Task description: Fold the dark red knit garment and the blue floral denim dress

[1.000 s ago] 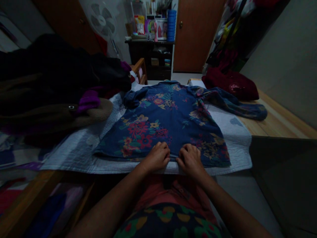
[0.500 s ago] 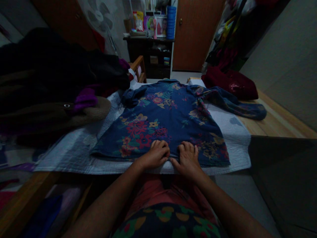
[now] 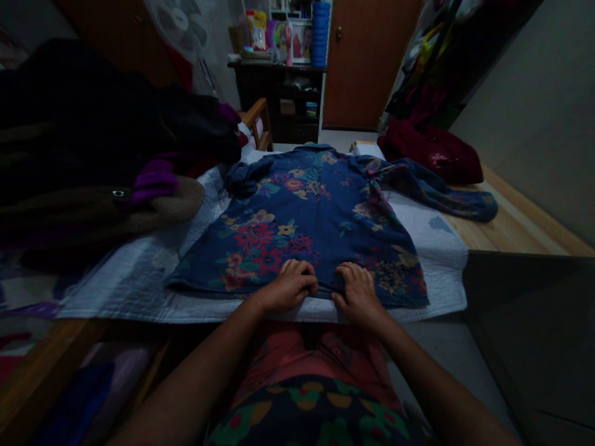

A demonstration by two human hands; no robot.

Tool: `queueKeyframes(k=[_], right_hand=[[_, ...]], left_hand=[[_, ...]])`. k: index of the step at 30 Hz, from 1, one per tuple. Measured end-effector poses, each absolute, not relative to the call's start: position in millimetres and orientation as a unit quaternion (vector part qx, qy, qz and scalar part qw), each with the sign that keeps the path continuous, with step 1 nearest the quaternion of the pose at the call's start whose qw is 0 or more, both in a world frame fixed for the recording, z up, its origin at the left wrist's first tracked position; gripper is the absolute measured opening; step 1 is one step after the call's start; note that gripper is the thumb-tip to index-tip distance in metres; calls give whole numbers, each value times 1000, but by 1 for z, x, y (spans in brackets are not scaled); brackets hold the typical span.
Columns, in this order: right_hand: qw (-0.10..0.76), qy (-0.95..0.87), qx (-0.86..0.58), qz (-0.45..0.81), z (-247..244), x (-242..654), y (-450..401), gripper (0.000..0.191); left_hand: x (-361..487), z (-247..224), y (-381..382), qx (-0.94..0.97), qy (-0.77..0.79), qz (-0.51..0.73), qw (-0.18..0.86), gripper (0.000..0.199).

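Note:
A blue shirt with red and yellow flowers (image 3: 320, 210) lies spread on a white quilted cloth (image 3: 446, 272), its collar at the far end and its hem toward me. The right sleeve stretches out over the wooden surface; the left one is bunched beside the shoulder. My left hand (image 3: 292, 284) is at the middle of the hem, fingers curled and pinching the fabric. Just to the right, my right hand (image 3: 357, 288) has its fingers bent on the hem, thumb beneath, gripping the edge. A small gap separates the hands.
Dark clothes (image 3: 93, 130) are heaped at the left, with a purple piece (image 3: 153, 183) on them. A maroon garment (image 3: 432, 152) rests on the wooden surface (image 3: 520, 217) at right. Behind stand a fan (image 3: 179, 21), a wooden chair (image 3: 264, 124) and a dark cabinet (image 3: 279, 77).
My right hand has shifted slightly right, widening the gap between my hands. The whole view has moved slightly. The shirt remains spread out.

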State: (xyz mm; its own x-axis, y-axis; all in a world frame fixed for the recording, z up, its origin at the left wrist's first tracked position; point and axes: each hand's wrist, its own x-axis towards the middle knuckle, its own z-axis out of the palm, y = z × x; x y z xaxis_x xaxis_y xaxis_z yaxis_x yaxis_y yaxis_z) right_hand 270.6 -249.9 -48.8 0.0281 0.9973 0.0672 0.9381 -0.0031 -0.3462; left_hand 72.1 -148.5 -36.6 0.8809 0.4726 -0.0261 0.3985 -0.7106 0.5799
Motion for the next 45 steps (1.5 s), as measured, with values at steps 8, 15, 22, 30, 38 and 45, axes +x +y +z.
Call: queueKeyframes(k=[8,15,22,30,38,45], right_hand=[[210,-710,-659,134,-57,295,-255,46],[235,-705,-650,160,-55,300,-258,33],[253,-717,-599,254,-40,312,-264,16],[201,-743,-602,212,-43,311,-265,21],[219,-737,-609,196,-49,309,-262,5],[222,-724,-619,210,-43,306,-260,5]], left_hand=[[73,-34,-149,927,241,52,284,24],[93,-21,-164,943,267,38,193,11],[111,-35,-170,944,221,84,230,22],[113,-34,-169,941,233,71,236,11],[116,-32,-171,941,242,66,228,11],[124,-35,-168,937,255,52,234,16]])
